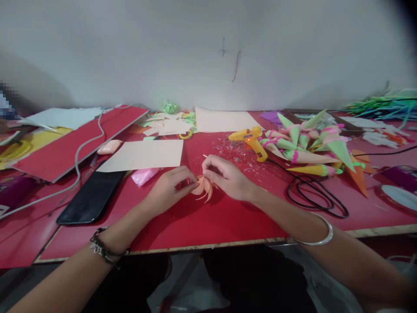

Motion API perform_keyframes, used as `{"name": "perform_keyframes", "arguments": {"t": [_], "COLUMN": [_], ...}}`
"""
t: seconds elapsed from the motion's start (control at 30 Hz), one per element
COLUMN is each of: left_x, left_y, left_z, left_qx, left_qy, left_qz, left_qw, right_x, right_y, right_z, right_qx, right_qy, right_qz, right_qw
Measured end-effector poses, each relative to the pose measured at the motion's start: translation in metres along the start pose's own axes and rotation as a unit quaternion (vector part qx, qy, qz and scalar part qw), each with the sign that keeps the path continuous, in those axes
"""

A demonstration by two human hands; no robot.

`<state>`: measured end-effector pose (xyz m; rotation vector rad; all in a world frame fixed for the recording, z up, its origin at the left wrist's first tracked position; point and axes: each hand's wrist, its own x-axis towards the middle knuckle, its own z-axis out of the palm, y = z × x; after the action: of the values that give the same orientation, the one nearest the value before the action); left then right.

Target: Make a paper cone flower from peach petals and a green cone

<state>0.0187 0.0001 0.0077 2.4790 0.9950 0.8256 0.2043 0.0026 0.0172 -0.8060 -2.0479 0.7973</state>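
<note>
My left hand (171, 186) and my right hand (226, 177) meet over the middle of the red table (202, 221). Both pinch a small peach paper flower (203, 188) with curled petals, held just above the tabletop. A thin stick pokes out near my right fingertips. A dark beaded bracelet is on my left wrist and a silver bangle on my right forearm.
A yellow glue gun (250, 141) lies behind my right hand, its black cord (312, 195) looped to the right. A pile of green and pink paper cones (309, 145) lies far right. A peach sheet (145, 155), a black phone (93, 195) and a red board (74, 141) lie to the left.
</note>
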Motion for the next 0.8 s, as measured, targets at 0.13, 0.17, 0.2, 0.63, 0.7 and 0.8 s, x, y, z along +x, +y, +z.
{"name": "perform_keyframes", "arguments": {"t": [0.13,0.17,0.2,0.63,0.7,0.8], "left_x": [-0.0008,-0.0011,-0.0013,-0.001,-0.001,-0.0006], "left_y": [-0.0007,-0.0008,-0.0009,-0.0016,-0.0028,-0.0045], "left_z": [0.0003,0.0002,0.0002,0.0006,0.0004,0.0001], "left_qx": [0.002,0.0,-0.003,0.019,0.04,0.062], "left_qy": [0.0,-0.002,-0.002,0.006,0.019,0.048], "left_qz": [0.004,0.003,0.001,-0.023,-0.037,-0.076], "left_qw": [1.0,1.0,1.0,1.0,0.998,0.994], "right_x": [0.0002,0.0003,0.0004,0.0016,0.001,-0.0008], "right_y": [-0.0001,-0.0001,-0.0001,0.0,0.0004,-0.0016], "right_z": [0.0002,-0.0001,-0.0004,-0.0026,-0.0028,-0.0059], "right_qx": [0.029,0.041,0.053,0.107,0.118,0.147], "right_qy": [0.019,0.028,0.038,0.081,0.074,0.045], "right_qz": [0.024,0.034,0.046,0.064,0.058,0.056], "right_qw": [0.999,0.998,0.997,0.989,0.988,0.986]}}
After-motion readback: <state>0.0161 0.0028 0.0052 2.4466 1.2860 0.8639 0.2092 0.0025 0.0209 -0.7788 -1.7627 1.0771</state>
